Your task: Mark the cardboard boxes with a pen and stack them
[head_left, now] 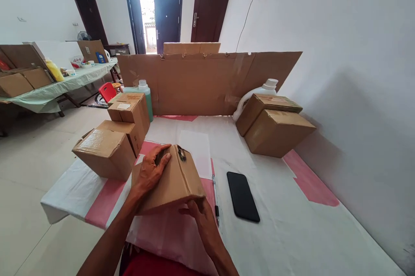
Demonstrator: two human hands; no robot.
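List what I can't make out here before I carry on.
Head view: underside of the held box, facing away.
Head view: part of the right grip, hidden by the box's near corner.
Head view: much of the white jug, hidden by the right-side boxes.
Head view: any writing on the white label, too small.
Head view: rest of both forearms, cut off by the bottom edge.

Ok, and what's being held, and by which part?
A cardboard box: left hand on its upper left side, right hand at its near right corner.
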